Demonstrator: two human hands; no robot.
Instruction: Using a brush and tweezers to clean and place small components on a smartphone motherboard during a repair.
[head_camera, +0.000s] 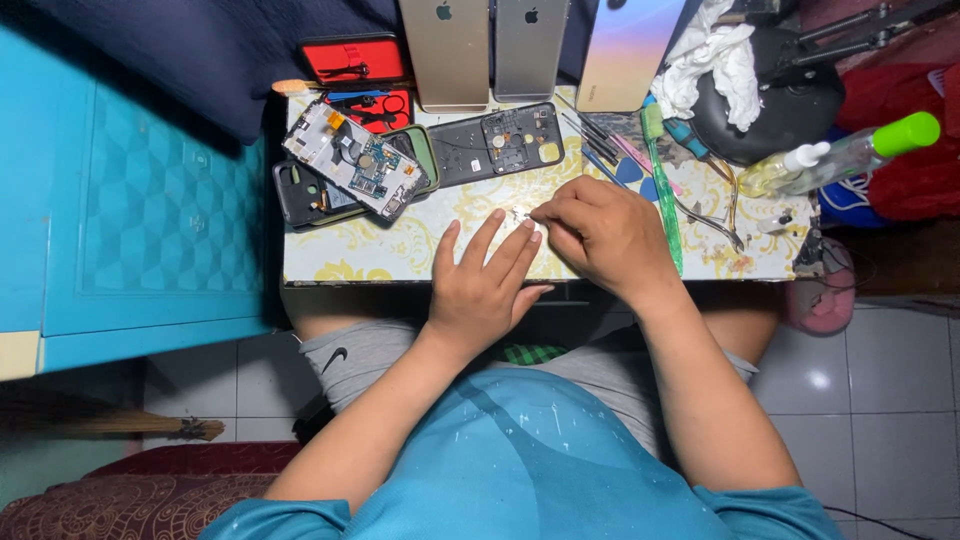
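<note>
My left hand (487, 283) lies flat on the small patterned table (400, 255), fingers spread, its fingertips beside a tiny part (518, 213). My right hand (603, 233) is curled, its fingertips pinched over that same tiny part; what it grips is too small to make out. A dismantled phone with a bare circuit board (352, 160) lies at the table's left on dark phone shells. A black inner phone frame (495, 143) rests just beyond my hands.
Three phones (530, 45) lean upright at the table's back. A red tool case (352, 60) sits back left. Tweezers, picks and a green toothbrush (662, 190) lie right, by a clear spray bottle (840, 158) and white cloth (712, 60). A blue cabinet (140, 200) stands left.
</note>
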